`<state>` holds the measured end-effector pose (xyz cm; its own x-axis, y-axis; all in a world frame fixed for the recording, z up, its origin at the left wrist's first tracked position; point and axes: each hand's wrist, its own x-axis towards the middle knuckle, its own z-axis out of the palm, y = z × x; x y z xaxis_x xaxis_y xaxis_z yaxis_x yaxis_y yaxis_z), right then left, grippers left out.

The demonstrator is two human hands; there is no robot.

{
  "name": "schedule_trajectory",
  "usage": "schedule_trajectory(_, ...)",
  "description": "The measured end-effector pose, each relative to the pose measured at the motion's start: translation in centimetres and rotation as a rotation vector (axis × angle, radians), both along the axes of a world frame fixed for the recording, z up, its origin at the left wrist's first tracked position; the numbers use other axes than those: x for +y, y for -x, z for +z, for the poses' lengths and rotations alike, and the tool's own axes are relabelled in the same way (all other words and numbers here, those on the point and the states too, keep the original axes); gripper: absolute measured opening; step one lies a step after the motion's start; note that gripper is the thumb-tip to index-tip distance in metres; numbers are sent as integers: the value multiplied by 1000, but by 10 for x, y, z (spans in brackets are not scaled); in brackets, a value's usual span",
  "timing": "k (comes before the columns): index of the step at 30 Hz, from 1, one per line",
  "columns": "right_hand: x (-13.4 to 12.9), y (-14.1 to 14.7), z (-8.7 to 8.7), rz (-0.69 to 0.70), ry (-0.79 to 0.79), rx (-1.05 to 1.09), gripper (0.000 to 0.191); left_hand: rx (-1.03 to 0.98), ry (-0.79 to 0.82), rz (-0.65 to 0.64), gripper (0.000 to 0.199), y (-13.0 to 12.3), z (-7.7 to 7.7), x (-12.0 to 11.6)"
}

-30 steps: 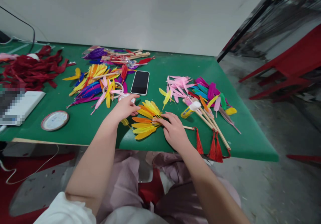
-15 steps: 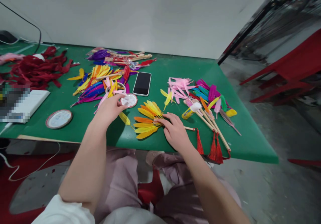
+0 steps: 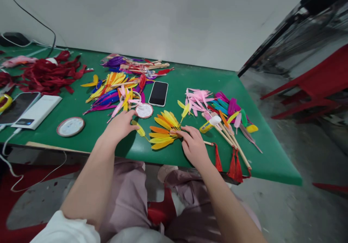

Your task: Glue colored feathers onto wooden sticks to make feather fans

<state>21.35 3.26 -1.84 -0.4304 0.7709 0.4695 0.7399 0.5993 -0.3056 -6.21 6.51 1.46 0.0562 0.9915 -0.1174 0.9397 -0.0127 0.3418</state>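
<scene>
My right hand (image 3: 194, 145) rests on the hub of a feather fan (image 3: 164, 130), its fingers holding the feather bases down. Yellow and orange feathers spread leftward from there, and a thin stick ending in a red tassel (image 3: 218, 157) comes out to the right. Between the thumb and fingers of my left hand (image 3: 122, 127) there is a gap with nothing held in it. Right beside those fingers lie a loose yellow feather (image 3: 140, 130) and a small round lid (image 3: 144, 110) smeared with white. Another yellow feather (image 3: 185, 110) lies just above the fan.
Behind the hands are a phone (image 3: 158, 93) and bundles of coloured feathers (image 3: 106, 98). At right lie pink feathers (image 3: 198, 99), a glue stick (image 3: 210, 124) and tasselled sticks (image 3: 240, 148). Leftward are a larger lid (image 3: 70, 126), a white power bank (image 3: 38, 111) and dark red strips (image 3: 49, 74).
My left hand has drawn back from the small lid toward the loose yellow feather. My right hand stays on the fan. The view has shifted slightly left.
</scene>
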Motion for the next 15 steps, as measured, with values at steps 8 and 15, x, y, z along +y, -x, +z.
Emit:
schedule_trajectory(8, -3, -5, 0, -16, -54, 112, 33, -191, 119, -7, 29, 3, 3, 0)
schedule_trajectory(15, -27, -2, 33, 2, 39, 372, 22, -155, 91, -31, 10, 13, 3, -1)
